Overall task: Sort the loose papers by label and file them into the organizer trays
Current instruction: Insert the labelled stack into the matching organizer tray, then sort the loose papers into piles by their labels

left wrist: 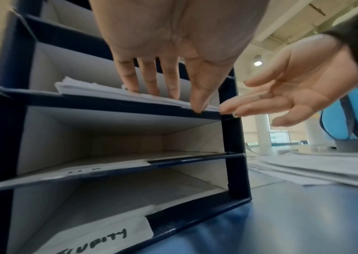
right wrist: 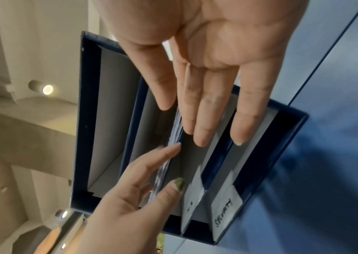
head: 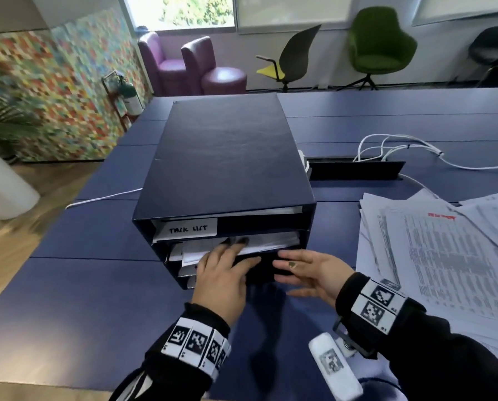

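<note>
A dark blue organizer (head: 227, 157) with several stacked trays stands on the blue table (head: 97, 285). Its top tray carries a label reading "TASK LIST" (head: 187, 229). My left hand (head: 227, 256) lies with straight fingers on the stack of papers (head: 268, 241) in the second tray, fingertips inside the opening. In the left wrist view the fingers (left wrist: 152, 82) press flat on that stack (left wrist: 91, 88). My right hand (head: 302, 270) is open, palm toward the organizer's front right edge, holding nothing. The two lower trays (left wrist: 130, 142) look empty. A pile of loose printed papers (head: 444, 256) lies to the right.
White cables (head: 398, 146) run from a black cable slot (head: 354, 170) behind the loose papers. A white tagged device (head: 333, 366) sits at the near table edge. Chairs (head: 380, 44) and purple armchairs (head: 184, 65) stand beyond the table, a plant pot (head: 5, 189) at left.
</note>
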The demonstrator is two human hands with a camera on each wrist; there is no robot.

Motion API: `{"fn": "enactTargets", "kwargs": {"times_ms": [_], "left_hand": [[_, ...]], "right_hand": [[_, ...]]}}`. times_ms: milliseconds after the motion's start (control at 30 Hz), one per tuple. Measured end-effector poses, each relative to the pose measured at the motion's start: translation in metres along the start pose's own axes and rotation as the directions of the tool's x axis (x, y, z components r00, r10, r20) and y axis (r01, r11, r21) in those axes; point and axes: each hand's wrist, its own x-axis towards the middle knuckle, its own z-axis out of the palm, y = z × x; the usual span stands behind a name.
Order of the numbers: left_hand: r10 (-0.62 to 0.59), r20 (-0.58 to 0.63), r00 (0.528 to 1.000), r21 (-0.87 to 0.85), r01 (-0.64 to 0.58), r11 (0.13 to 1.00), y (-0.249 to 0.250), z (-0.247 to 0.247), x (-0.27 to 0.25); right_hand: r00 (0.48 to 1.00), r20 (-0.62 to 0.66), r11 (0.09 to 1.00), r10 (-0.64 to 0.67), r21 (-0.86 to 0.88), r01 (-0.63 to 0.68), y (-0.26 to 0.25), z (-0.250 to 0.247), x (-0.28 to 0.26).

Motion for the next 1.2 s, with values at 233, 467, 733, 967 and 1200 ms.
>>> {"fn": "enactTargets", "kwargs": {"times_ms": [233,467,733,967,1200], "left_hand": [[-0.095,-0.027,0.995,-0.113,0.092,0.989,-0.005,0.0,0.014],[-0.201,-0.008,0.98,0.114,0.2,0.973,0.0,0.007,0.018],[-0.324,0.095,0.941,0.222,0.298,0.929,0.017,0.007,0.03],[-0.485,0.092,0.869,0.213,0.459,0.863,0.024,-0.001,0.05],[-0.095,-0.04,0.995,-0.215,0.084,0.973,0.075,0.026,0.03]], "right_hand": [[0.999,-0.043,0.994,-0.003,-0.105,-0.001,0.007,-0.027,-0.019],[0.991,-0.137,0.997,-0.011,-0.083,-0.001,0.015,-0.062,-0.039],[0.975,-0.223,0.993,0.01,-0.113,-0.036,0.025,-0.087,-0.047],[0.952,-0.303,0.987,0.042,-0.135,-0.087,0.035,-0.109,-0.052],[0.913,-0.404,0.976,0.058,-0.171,-0.138,0.04,-0.15,-0.064]]}}
